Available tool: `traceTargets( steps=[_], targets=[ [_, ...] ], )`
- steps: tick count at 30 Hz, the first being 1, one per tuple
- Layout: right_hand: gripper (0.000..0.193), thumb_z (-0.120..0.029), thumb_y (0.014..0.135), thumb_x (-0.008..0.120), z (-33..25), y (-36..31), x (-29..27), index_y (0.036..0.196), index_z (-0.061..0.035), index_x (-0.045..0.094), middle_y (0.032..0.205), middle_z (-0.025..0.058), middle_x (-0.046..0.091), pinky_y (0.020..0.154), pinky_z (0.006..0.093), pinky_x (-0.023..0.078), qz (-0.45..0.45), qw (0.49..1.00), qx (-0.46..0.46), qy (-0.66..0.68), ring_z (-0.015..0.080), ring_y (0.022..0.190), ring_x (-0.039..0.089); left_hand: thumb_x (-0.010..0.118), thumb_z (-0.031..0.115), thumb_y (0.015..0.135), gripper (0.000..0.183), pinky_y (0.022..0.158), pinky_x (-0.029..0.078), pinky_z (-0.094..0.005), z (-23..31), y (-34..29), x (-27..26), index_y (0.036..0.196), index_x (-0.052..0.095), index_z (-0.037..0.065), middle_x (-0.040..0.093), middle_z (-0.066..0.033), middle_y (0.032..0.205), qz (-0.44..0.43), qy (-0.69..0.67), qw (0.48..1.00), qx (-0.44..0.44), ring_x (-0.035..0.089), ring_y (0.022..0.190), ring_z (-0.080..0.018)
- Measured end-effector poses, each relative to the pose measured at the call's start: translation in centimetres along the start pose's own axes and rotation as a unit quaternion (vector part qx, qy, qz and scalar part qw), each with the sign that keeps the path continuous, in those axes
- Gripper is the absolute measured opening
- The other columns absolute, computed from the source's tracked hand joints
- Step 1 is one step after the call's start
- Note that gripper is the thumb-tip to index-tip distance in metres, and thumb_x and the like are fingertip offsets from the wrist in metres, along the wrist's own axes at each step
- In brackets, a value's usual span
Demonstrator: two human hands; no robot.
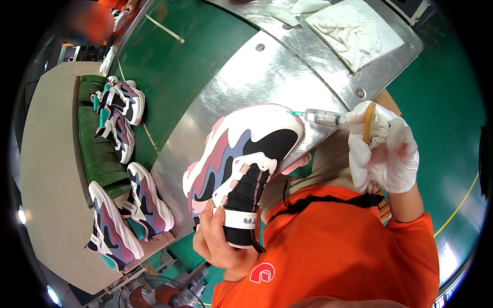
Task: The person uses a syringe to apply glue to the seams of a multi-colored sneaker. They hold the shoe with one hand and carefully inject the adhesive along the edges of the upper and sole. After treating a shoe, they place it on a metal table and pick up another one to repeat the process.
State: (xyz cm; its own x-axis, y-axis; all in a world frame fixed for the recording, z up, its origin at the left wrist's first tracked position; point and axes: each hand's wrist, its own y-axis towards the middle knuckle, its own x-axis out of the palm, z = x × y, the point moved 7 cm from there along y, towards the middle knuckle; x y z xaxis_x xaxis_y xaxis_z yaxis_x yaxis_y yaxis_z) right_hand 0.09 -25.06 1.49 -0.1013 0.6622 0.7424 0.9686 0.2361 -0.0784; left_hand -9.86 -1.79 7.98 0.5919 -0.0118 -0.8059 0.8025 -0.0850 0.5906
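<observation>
My bare left hand (pixel 216 237) is closed around the heel and collar of a sneaker (pixel 221 172) in white, pink, blue and black, with a white strap across its ankle. The toe of the sneaker points up and to the right. In a white glove, my right hand (pixel 385 154) grips a clear syringe (pixel 326 118) with a green needle hub. The needle end reaches the edge of the toe, where sole and upper meet; whether it touches is too fine to tell. A yellowish-brown stick-like handle (pixel 368 122) also sits in the gloved fingers.
A metal work table (pixel 226 97) lies under the sneaker, beside a green conveyor belt (pixel 179 56). Crumpled white cloth (pixel 349 28) rests on a white pad at upper right. Several matching sneakers (pixel 115 226) stand at left. A fan (pixel 159 292) is below; another person (pixel 120 10) works at upper left.
</observation>
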Motion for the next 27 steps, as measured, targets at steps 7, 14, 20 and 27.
traceTargets(
  steps=[7,14,20,27],
  targets=[
    [0.084,-0.062,0.072,0.072,-0.6,-1.0,1.1,0.110,0.0097,0.050,0.068,0.0146,0.053,0.035,0.0270,0.042,0.050,0.997,-0.007,-0.058,0.0213,0.042,0.051,0.085,0.031,0.066,0.052,0.080,0.043,-0.0311,-0.1,0.0,0.0,0.105,0.062,0.006,0.070,-0.0113,0.105,0.012,0.002,1.000,-0.010,0.054,0.089,-0.0236],
    [0.085,-0.063,0.070,0.072,-0.6,-1.3,4.0,0.109,0.0097,0.051,0.062,0.0134,0.053,0.040,0.0275,0.044,0.086,0.970,0.026,-0.227,0.0240,0.046,0.058,0.086,0.029,0.063,0.058,0.078,0.042,-0.0318,-1.2,1.3,-0.1,0.110,0.061,0.005,0.068,-0.0121,0.106,-0.016,-0.028,0.999,0.016,0.055,0.087,-0.0253],
    [0.058,0.009,0.052,0.063,0.2,-1.0,4.2,0.109,0.0083,0.059,0.074,0.0123,0.062,0.064,0.0280,0.054,0.058,0.970,0.084,-0.223,0.0204,0.068,0.066,0.088,0.024,0.059,0.064,0.076,0.042,-0.0332,-2.5,4.7,0.3,0.113,0.060,0.003,0.066,-0.0114,0.107,-0.085,-0.072,0.994,0.017,0.056,0.084,-0.0271],
    [0.070,0.011,0.045,0.078,2.3,-0.5,1.9,0.112,0.0081,0.058,0.080,0.0114,0.064,0.069,0.0285,0.055,-0.017,0.968,0.026,-0.248,0.0204,0.076,0.068,0.088,0.023,0.056,0.060,0.072,0.044,-0.0371,-4.1,8.7,2.2,0.106,0.060,0.004,0.065,-0.0088,0.098,-0.173,-0.129,0.975,-0.048,0.055,0.080,-0.0285]
  ],
)
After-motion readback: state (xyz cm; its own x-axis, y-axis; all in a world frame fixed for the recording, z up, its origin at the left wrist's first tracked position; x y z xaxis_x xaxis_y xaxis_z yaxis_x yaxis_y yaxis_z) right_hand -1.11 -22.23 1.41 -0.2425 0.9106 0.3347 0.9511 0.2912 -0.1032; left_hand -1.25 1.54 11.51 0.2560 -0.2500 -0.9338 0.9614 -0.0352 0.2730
